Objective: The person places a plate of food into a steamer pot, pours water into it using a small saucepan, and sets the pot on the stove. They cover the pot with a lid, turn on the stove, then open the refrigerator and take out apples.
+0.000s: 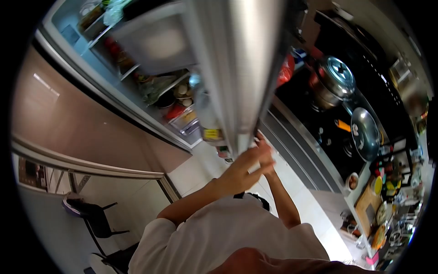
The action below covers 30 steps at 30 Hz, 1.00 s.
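Note:
The refrigerator door stands open in front of me, its silver edge running down the middle of the view. My left hand is by the lower end of that edge, thumb apart from the fingers, with nothing seen in it. Behind it, my right hand is raised close to the door's outer side; its fingers are blurred and partly covered by the left hand. Whether either hand touches the door, I cannot tell. A bottle with a yellow label sits in the door's inner shelf.
Inside the refrigerator, shelves hold bagged food, eggs and a clear drawer. On the right, a stove carries a steel pot and a wok. A cutting board lies farther along the crowded counter. A black chair stands at lower left.

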Tool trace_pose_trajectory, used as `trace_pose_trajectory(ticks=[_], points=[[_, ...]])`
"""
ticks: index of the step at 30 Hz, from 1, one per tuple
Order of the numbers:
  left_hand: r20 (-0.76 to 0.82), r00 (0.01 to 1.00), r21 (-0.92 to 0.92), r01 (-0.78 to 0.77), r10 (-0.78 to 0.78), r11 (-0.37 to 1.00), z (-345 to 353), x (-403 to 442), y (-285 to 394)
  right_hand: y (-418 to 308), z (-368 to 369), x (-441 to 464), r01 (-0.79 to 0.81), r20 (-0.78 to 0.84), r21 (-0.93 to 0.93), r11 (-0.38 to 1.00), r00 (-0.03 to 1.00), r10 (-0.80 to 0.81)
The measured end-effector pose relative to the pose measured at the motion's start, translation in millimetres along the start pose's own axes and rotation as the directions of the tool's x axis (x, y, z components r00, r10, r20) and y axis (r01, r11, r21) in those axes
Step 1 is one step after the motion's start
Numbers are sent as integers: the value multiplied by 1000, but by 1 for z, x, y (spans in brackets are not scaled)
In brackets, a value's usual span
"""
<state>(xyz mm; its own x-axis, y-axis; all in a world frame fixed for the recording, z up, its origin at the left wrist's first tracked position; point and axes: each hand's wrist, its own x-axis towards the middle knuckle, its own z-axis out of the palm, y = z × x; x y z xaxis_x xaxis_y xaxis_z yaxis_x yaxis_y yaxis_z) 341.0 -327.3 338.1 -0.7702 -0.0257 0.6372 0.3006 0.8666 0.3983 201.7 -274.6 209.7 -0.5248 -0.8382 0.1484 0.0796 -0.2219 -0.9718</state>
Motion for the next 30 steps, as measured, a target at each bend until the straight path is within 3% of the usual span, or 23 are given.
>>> trace_pose_trajectory(ticks=[2, 3, 4, 5, 8, 11, 14, 17, 19, 20, 21, 22, 23, 24, 25, 27, 29, 30], points=[[58, 994, 71, -101, 97, 992, -5, 1, 1, 22, -25, 13, -54, -190, 103, 993, 979, 73], [70, 998, 53, 2, -5, 999, -3, -7, -4, 14, -24, 15, -2, -389, 210, 978, 917, 85], [84, 991, 32, 104, -107, 994, -2, -21, -13, 21, -44, 26, 71, -294, 158, 985, 956, -22], [100, 974, 13, 205, -206, 979, -4, -34, -22, 29, -57, 34, 77, -381, 170, 982, 925, -7], [-107, 938, -20, 329, -330, 944, -31, -48, -41, 47, -94, 64, 170, -569, 223, 960, 822, -13], [-218, 920, -20, 330, -326, 944, -57, -64, -73, 33, -118, 88, 118, -540, 332, 936, 837, 85], [-259, 926, 96, 308, -275, 947, -91, -66, -99, 51, -154, 108, 147, -554, 252, 957, 833, 18], [-262, 917, 205, 359, -302, 911, -120, -69, -126, 31, -157, 114, 119, -585, 357, 926, 802, 123], [-271, 903, 282, 406, -333, 869, -142, -79, -144, 40, -155, 113, 237, -665, 325, 915, 746, 44], [-309, 894, 315, 419, -326, 852, -158, -85, -154, 52, -153, 102, 134, -727, 263, 956, 678, 105], [-346, 883, 346, 435, -317, 832, -176, -92, -162, 72, -153, 91, 51, -713, 270, 961, 681, 165], [-381, 872, 375, 451, -309, 810, -195, -100, -170, 128, -177, 69, -177, -781, 218, 960, 558, 280], [-421, 873, 425, 431, -247, 796, -218, -107, -177, 172, -173, 42, -304, -737, 49, 951, 632, 240], [-456, 871, 476, 412, -182, 777, -243, -112, -183, 279, -208, 10, -471, -757, 162, 867, 504, 416], [-483, 868, 527, 393, -115, 753, -268, -115, -188, 268, -178, -11, -778, -411, 275, 565, 437, 800], [-483, 872, 599, 392, -75, 698, -317, -119, -188, 231, -44, -14, -882, -347, 127, 454, 389, 854], [-450, 893, 683, 351, -9, 641, -358, -119, -186, 209, 44, 27, -892, -36, 42, 450, 449, 893], [-419, 907, 729, 309, 42, 611, -375, -118, -186, 228, 71, 52, -843, 99, -6, 538, 535, 839]])
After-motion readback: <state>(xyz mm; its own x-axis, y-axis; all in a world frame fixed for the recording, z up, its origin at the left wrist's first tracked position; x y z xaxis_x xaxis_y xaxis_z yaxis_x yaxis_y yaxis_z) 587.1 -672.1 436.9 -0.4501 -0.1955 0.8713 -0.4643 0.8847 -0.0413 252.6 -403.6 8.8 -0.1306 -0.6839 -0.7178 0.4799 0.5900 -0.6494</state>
